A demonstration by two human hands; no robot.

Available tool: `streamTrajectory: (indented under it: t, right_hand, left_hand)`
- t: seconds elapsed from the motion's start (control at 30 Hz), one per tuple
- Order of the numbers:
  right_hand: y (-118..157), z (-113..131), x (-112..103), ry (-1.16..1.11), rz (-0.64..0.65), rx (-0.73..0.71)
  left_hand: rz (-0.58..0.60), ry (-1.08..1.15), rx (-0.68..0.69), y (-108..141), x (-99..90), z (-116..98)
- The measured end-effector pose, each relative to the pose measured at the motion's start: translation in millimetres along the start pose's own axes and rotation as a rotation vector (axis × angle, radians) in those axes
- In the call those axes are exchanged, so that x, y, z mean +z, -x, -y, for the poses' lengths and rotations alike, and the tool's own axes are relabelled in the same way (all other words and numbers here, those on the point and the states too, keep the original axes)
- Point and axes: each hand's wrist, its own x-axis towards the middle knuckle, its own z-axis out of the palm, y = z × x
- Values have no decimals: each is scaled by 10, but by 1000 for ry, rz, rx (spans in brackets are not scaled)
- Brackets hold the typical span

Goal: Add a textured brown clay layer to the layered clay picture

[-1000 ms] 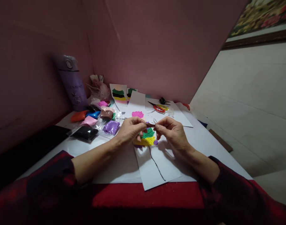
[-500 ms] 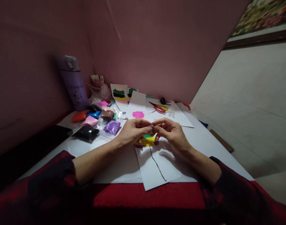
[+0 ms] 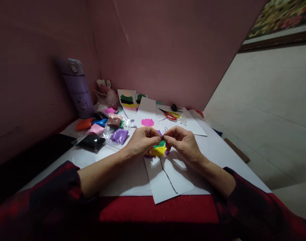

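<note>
White paper point(image 3: 156, 180) lies beneath a dark piece point(image 3: 162, 137) pinched between fingertips point(image 3: 166, 138).

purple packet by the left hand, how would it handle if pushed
The purple packet would probably dent under a push, given its puffy pillow shape. Its shiny wrapping may feel slippery. Lying flat, it seems likelier to slide than roll.

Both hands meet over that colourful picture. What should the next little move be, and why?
Perhaps gently roll the small dark bit: the left hand and right hand seem to pinch it together over the white sheet, and they mostly hide its shape.
</note>
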Motion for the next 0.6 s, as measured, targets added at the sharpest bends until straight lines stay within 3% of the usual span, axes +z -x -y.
streamTrajectory:
  t: [0.1, 0.2, 0.5, 0.6]
  right_hand:
    - [-19, -24, -32, 10, -96, -17]
    - [-40, -54, -64, -37, -109, -21]
    - [-16, -9, -9, 3, -18, -36]
    - [-7, 2, -1, -5, 19, -35]
  left_hand:
    - [-107, 45, 24, -13, -28, -1]
    - [-136, 104, 60, -25, -72, 22]
    - [118, 74, 7, -19, -58, 62]
    - [145, 22, 35, -11, -56, 58]
